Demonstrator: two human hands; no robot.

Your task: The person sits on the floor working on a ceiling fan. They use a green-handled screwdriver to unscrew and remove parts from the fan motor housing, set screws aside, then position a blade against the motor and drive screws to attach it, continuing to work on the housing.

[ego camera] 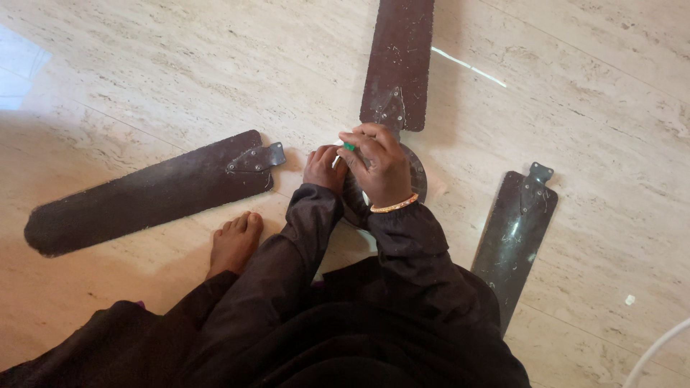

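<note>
Person seated on pale veined marble floor (pixel 144 86), both hands over the round dark metal fan motor hub (pixel 417 176), near the middle of the floor just in front of the lap. Right hand (pixel 381 169) clenched around a small green-handled tool (pixel 348 146), probably a screwdriver, tip hidden. Left hand (pixel 325 167) curled, pressing against the hub's left side; whether it pinches anything, cannot tell. Long dusty brown fan blade (pixel 399 57) runs toward the floor's far edge, its metal bracket touching the hub. Second brown blade (pixel 151 190) lies detached left, third brown blade (pixel 514 241) detached right. Bare foot (pixel 236 243) near the left blade. Step in hand looks like working the bracket screw on the far blade. Next move likely needs steady downward pressure, hub braced.
</note>
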